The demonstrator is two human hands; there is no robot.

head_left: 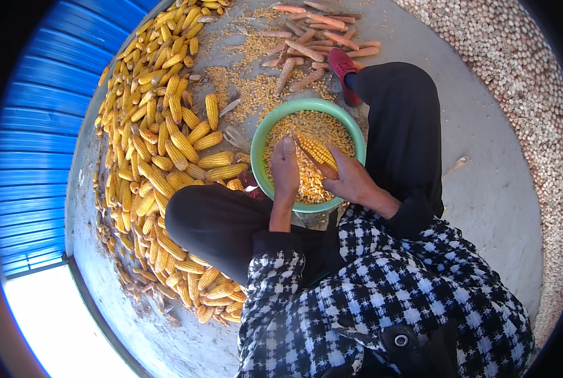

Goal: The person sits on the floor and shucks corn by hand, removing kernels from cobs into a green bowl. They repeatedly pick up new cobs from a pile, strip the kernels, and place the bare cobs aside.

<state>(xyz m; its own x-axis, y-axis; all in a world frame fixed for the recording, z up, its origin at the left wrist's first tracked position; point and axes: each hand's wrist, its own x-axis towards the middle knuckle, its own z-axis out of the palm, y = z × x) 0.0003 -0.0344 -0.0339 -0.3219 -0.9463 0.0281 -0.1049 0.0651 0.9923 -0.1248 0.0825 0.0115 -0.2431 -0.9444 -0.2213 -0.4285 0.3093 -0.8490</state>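
Over a green plastic basin (260, 141), my right hand (354, 177) grips the lower end of a partly shelled corn cob (317, 150). Yellow kernels still cover its upper side, while a reddish bare strip shows along the lower side. My left hand (286, 167) is at the cob's upper left end, thumb upward; its fingers are mostly hidden, so I cannot tell whether they hold the cob. Loose corn kernels (312, 186) fill the bottom of the basin beneath both hands. The basin stands between my bent legs.
A large heap of unshelled corn cobs (168, 156) lies to the left, reaching my knee. Bare reddish cobs (314, 45) and scattered kernels (243, 90) lie on the concrete floor beyond the basin. A blue corrugated metal wall (50, 137) is at far left; a stacked mass of cobs (508, 66) curves along the right.
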